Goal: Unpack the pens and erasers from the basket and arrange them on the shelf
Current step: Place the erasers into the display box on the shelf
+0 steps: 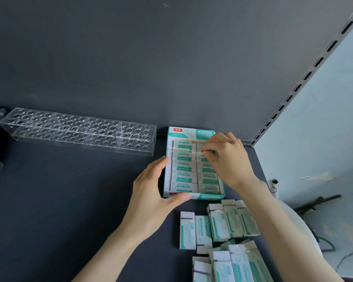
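box: a teal-and-white cardboard display box (207, 197) lies open on the dark grey shelf board (69, 210), holding two columns of wrapped erasers
left hand: the left hand (151, 192) cups the box's near-left corner and holds it, thumb along the front wall, fingers up the left wall
right hand: the right hand (230, 161) reaches in over the box's right wall, thumb and fingertips closed in a pinch on one eraser
gripped eraser: the white-and-green wrapped eraser (212, 153) sits in the box's right column, towards the back, directly under the pinching fingertips
loose erasers: a heap of loose wrapped erasers (220, 226) lies just in front of the box
rack: a clear acrylic rack with round holes (77, 131) stands left of the box, beside its back corner
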The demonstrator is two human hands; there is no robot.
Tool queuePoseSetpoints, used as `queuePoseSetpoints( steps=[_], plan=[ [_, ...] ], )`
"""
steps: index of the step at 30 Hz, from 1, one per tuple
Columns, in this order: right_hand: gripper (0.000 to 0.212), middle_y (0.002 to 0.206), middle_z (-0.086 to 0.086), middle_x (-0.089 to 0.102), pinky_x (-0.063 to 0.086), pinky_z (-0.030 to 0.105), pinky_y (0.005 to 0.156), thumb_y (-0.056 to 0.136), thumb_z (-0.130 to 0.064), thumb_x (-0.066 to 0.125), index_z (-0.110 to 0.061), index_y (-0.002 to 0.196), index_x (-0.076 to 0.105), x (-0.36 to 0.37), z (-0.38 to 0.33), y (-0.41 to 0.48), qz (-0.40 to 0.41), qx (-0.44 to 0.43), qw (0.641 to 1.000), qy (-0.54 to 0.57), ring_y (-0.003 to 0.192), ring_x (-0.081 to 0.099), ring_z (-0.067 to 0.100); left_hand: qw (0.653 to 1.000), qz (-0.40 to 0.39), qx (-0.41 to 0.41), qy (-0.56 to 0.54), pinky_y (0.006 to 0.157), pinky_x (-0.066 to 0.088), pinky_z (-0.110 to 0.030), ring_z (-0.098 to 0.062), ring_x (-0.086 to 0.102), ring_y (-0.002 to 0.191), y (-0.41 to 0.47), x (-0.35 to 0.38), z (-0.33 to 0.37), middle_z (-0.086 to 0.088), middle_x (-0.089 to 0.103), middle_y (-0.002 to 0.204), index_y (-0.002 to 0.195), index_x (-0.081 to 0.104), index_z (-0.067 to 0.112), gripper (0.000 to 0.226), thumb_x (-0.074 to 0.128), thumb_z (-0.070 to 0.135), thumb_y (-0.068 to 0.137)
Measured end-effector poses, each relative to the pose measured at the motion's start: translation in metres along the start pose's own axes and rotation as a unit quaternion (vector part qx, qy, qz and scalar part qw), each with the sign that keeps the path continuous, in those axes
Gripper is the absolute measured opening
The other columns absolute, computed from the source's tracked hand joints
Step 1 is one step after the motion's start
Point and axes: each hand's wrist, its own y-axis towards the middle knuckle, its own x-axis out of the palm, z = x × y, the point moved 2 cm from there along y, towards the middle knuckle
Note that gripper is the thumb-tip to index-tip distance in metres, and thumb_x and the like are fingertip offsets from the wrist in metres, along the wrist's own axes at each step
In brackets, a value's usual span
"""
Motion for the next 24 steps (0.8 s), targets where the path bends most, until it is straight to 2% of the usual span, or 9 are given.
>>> queuePoseSetpoints(
  steps=[4,8,11,13,14,17,19,21,24],
  plan=[
    [0.023,0.110,0.000,0.064,0.027,0.027,0.075,0.092,-0.009,0.051,-0.016,0.092,0.073,0.003,0.001,0.007,0.001,0.010,1.000,-0.002,0.091,0.048,0.024,1.000,-0.003,-0.002,0.001,0.113,0.030,-0.036,-0.004,0.034,0.133,0.000,0.000,0.000,0.021,0.040,0.140,0.141,0.038,0.028,0.086,0.082,0.033,0.068],
    [0.019,0.113,0.000,0.062,0.030,0.028,0.081,0.091,-0.012,0.055,-0.016,0.098,0.073,0.001,0.002,0.006,-0.011,0.010,1.000,0.014,0.096,0.046,0.024,1.000,0.002,0.004,0.006,0.112,0.030,-0.033,-0.005,0.034,0.133,-0.001,-0.001,0.000,0.026,0.037,0.136,0.141,0.038,0.030,0.086,0.082,0.035,0.068],
    [0.018,0.109,0.001,0.064,0.040,0.029,0.082,0.089,-0.014,0.061,-0.013,0.103,0.071,-0.009,-0.002,-0.008,0.010,0.012,0.997,0.078,0.096,0.050,0.024,1.000,0.001,0.016,0.018,0.107,0.026,-0.020,0.001,0.031,0.131,-0.003,-0.002,0.002,0.027,0.033,0.136,0.142,0.036,0.032,0.087,0.081,0.039,0.068],
    [0.016,0.098,-0.002,0.065,0.041,0.023,0.078,0.086,-0.010,0.065,-0.011,0.100,0.072,-0.019,-0.007,-0.028,0.040,0.021,0.988,0.146,0.090,0.055,0.020,0.999,0.014,0.036,0.029,0.101,0.023,-0.007,0.008,0.030,0.127,-0.005,-0.004,0.007,0.026,0.033,0.136,0.140,0.039,0.029,0.081,0.079,0.038,0.071],
    [0.014,0.092,-0.003,0.064,0.042,0.022,0.077,0.084,-0.007,0.066,-0.010,0.097,0.072,-0.024,-0.009,-0.041,0.054,0.021,0.983,0.175,0.085,0.057,0.018,0.997,0.026,0.050,0.042,0.102,0.023,-0.006,0.006,0.031,0.127,-0.007,-0.006,0.009,0.023,0.034,0.135,0.138,0.043,0.026,0.074,0.078,0.037,0.073],
    [0.012,0.084,-0.004,0.065,0.048,0.022,0.075,0.083,-0.004,0.068,-0.011,0.091,0.073,-0.037,-0.013,-0.083,0.067,0.031,0.970,0.234,0.076,0.061,0.013,0.989,0.045,0.102,0.093,0.103,0.028,-0.020,-0.006,0.041,0.124,-0.019,-0.009,0.020,0.013,0.044,0.130,0.123,0.059,0.018,0.051,0.075,0.034,0.078],
    [0.013,0.085,-0.008,0.066,0.047,0.015,0.075,0.082,-0.006,0.069,-0.016,0.091,0.073,-0.043,-0.017,-0.113,0.057,0.044,0.963,0.259,0.079,0.061,0.008,0.985,0.035,0.136,0.096,0.097,0.035,-0.019,-0.011,0.049,0.114,-0.034,-0.008,0.027,0.010,0.053,0.119,0.112,0.065,0.015,0.040,0.074,0.037,0.079],
    [0.015,0.088,-0.012,0.065,0.042,0.009,0.076,0.080,-0.010,0.073,-0.019,0.092,0.073,-0.046,-0.021,-0.141,0.049,0.051,0.962,0.262,0.084,0.060,0.007,0.984,0.011,0.160,0.080,0.093,0.040,-0.021,-0.011,0.054,0.106,-0.055,-0.005,0.032,0.009,0.058,0.108,0.103,0.068,0.014,0.036,0.069,0.041,0.079],
    [0.021,0.101,-0.013,0.064,0.041,0.012,0.082,0.077,-0.019,0.075,-0.022,0.097,0.071,-0.047,-0.029,-0.177,0.036,0.046,0.965,0.254,0.096,0.056,0.012,0.981,-0.034,0.175,0.075,0.091,0.044,-0.030,-0.009,0.055,0.103,-0.089,0.003,0.031,0.012,0.057,0.103,0.101,0.069,0.017,0.036,0.062,0.046,0.080]
  ],
)
